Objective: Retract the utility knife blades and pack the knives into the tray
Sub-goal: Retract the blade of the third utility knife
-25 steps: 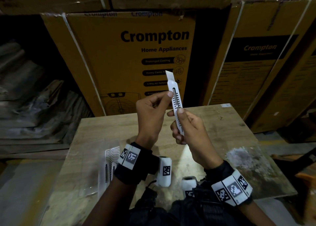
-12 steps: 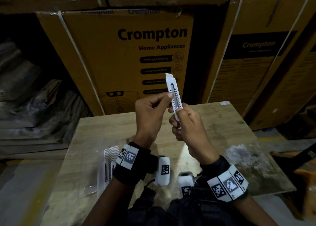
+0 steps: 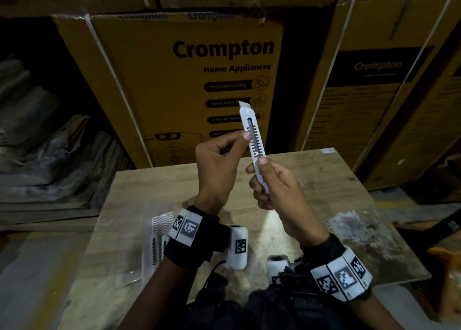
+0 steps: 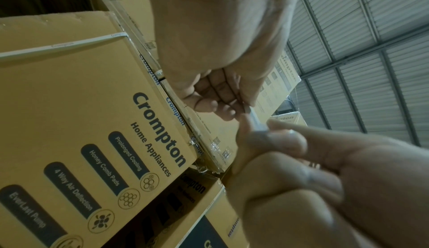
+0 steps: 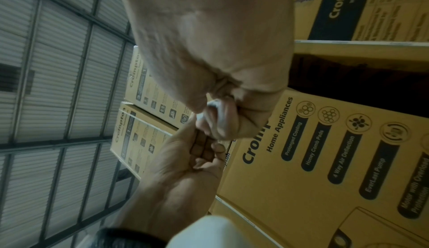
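Stacked cardboard cartons (image 3: 189,85) printed with an appliance brand are seen behind a worn wooden table (image 3: 311,180), above which a white utility knife (image 3: 254,145) is held upright in mid-air, between the two hands. Its long axis is set near vertical, tilted slightly leftward at the top, and its blade (image 3: 243,104) is pointed up and away from the person, a short tip being left exposed beyond the nose. The lower handle is gripped by the right hand (image 3: 279,187), fingers curled round it and thumb laid on the slotted face; the upper body is pinched at its edge by the left hand (image 3: 217,160), fingers curled. The retracting step is judged to be in hand, not finished. A further pull of the slider down toward the handle end is called for next (the slider itself cannot be made out for certain), before the knife is laid in the clear tray (image 3: 149,249) at the table's near left, where white knives (image 3: 157,244) are already lodged.
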The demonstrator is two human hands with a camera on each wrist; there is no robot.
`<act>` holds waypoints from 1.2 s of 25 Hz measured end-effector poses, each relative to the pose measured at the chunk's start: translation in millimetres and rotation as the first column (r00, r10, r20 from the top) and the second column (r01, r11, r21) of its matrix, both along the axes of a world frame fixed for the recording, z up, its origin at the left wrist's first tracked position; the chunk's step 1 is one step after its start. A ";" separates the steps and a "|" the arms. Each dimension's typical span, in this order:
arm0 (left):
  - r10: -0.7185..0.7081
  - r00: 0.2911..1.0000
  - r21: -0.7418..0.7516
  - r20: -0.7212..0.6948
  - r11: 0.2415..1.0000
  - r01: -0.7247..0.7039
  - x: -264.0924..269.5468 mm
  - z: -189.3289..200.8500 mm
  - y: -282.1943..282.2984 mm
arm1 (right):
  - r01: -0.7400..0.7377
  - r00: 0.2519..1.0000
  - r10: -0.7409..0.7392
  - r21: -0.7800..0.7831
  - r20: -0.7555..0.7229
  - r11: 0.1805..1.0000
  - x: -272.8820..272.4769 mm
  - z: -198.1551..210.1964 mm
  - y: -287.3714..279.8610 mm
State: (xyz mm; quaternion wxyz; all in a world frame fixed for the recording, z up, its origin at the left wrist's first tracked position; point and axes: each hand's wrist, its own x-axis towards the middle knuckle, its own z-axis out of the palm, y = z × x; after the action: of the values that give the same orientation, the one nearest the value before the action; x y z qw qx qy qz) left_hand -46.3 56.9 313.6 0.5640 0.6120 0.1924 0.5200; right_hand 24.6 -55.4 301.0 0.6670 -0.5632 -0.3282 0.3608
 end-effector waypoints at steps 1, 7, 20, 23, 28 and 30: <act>-0.003 1.000 -0.003 0.003 1.000 0.003 0.6 0.0 -0.3 | 0.026 1.000 -0.026 -0.003 0.001 1.000 -1.1 0.4 0.4; -0.015 1.000 -0.004 -0.004 1.000 0.015 2.3 -0.6 -5.2 | 0.188 0.979 -0.188 0.014 0.083 0.982 -4.9 1.3 3.7; 0.025 1.000 -0.015 0.015 1.000 -0.024 -0.6 2.5 -4.0 | -0.009 0.999 0.009 -0.003 0.035 1.000 -5.3 0.6 -4.0; 0.027 1.000 -0.021 0.002 0.999 -0.027 -0.1 0.6 -5.3 | -0.036 0.999 0.037 -0.049 0.022 0.998 -5.1 1.5 -5.4; 0.019 1.000 -0.035 0.001 0.999 -0.018 0.3 2.9 -10.2 | -0.009 1.000 0.011 -0.066 0.019 0.998 -6.7 7.4 -4.9; 0.015 1.000 -0.035 0.003 0.999 -0.015 0.3 4.1 -10.8 | -0.004 0.999 0.007 -0.074 0.032 0.997 -7.5 8.4 -4.8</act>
State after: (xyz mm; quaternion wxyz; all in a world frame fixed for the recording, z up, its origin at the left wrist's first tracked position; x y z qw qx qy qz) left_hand -46.0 46.1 317.8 0.5710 0.5996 0.2051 0.5220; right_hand 17.1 -60.1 309.5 0.6393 -0.5924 -0.3269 0.3654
